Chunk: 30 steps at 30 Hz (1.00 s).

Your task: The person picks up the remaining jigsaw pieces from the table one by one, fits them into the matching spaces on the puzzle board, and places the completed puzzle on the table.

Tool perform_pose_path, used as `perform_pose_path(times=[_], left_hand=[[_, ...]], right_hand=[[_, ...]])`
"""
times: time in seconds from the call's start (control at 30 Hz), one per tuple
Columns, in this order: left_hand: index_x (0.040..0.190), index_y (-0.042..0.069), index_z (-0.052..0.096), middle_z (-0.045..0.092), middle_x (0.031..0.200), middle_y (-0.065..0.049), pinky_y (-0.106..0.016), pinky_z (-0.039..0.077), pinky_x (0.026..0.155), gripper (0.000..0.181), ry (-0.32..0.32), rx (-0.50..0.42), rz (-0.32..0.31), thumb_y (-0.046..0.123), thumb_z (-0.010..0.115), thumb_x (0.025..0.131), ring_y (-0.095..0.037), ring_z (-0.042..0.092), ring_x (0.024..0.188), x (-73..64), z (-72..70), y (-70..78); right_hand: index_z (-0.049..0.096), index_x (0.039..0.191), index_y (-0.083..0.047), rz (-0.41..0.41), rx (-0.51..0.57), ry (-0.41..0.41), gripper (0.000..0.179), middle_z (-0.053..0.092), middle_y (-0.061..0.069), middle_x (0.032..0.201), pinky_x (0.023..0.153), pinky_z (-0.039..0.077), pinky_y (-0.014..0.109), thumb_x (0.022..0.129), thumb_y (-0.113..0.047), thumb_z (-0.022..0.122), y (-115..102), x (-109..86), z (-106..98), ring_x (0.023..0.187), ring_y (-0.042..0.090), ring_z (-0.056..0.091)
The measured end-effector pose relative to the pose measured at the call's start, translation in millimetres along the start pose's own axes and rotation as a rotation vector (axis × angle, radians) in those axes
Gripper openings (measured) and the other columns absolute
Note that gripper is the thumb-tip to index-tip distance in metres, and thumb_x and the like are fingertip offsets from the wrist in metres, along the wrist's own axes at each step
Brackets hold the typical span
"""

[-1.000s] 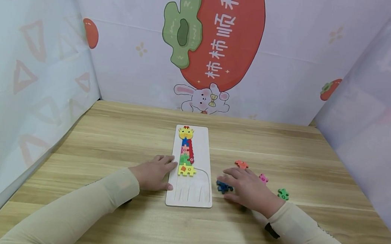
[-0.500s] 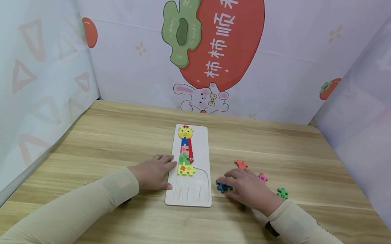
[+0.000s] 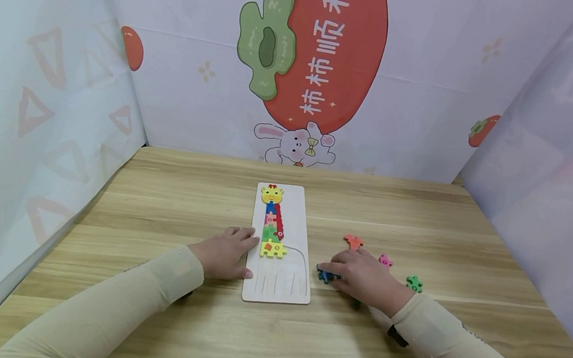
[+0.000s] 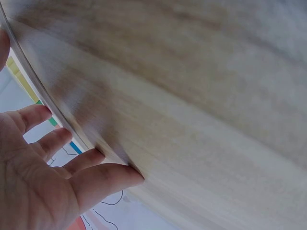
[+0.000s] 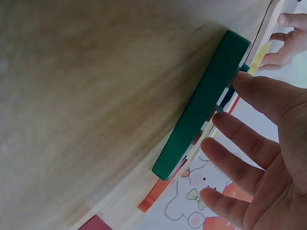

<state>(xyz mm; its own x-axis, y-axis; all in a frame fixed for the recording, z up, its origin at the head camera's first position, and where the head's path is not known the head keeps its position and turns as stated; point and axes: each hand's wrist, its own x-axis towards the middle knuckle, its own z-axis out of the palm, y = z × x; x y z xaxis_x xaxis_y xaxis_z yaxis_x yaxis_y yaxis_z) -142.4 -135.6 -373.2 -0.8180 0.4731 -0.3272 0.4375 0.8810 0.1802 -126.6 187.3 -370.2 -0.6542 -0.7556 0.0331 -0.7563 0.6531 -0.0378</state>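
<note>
A pale wooden puzzle board point(image 3: 295, 207) lies mid-table, with a yellow giraffe head point(image 3: 272, 194) and coloured neck pieces set in it. Along the board's left edge rests my left hand point(image 3: 225, 254), its fingers spread; in the left wrist view the fingertips point(image 4: 62, 134) touch that edge. Right of the board, my right hand point(image 3: 366, 274) pinches a blue puzzle piece point(image 3: 325, 276) between thumb and index finger. The right wrist view has this blue piece point(image 5: 229, 97) between those fingertips, partly hidden by a dark green piece point(image 5: 201, 106) nearer the camera.
Around the right hand lie an orange piece point(image 3: 354, 241), a pink piece point(image 3: 385, 260) and a green piece point(image 3: 414, 284). The dark green piece point(image 3: 356, 304) peeks out below the right palm. Printed cloth walls point(image 3: 419, 99) enclose the table's back and sides.
The right index finger has come down and left over the blue piece, and thumb and finger now close on it. My left hand and the board stay in place.
</note>
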Motion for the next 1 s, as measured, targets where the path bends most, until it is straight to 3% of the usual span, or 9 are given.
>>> perform_pose_path(times=[0.23,1.0], left_hand=[[0.150,0.015,0.036,0.028,0.156,-0.008,-0.048,0.037,0.109,0.081,0.001,0.003,0.001,0.055,0.065,0.085,-0.035,0.028,0.140,-0.2,-0.1,-0.2],[0.150,0.016,0.036,0.028,0.156,-0.007,-0.049,0.035,0.109,0.081,-0.010,-0.002,-0.011,0.055,0.065,0.085,-0.034,0.027,0.141,-2.2,-3.3,2.8]], right_hand=[[0.071,0.118,-0.019,-0.036,-0.018,0.036,0.038,0.069,-0.002,0.096,0.077,0.051,0.035,0.080,-0.018,0.079,0.4,1.2,1.6,0.089,0.012,0.062],[0.072,0.114,-0.017,-0.032,-0.032,0.038,0.032,0.067,-0.004,0.090,0.069,0.049,0.029,0.082,-0.017,0.077,-1.3,3.5,2.9,0.079,0.008,0.058]])
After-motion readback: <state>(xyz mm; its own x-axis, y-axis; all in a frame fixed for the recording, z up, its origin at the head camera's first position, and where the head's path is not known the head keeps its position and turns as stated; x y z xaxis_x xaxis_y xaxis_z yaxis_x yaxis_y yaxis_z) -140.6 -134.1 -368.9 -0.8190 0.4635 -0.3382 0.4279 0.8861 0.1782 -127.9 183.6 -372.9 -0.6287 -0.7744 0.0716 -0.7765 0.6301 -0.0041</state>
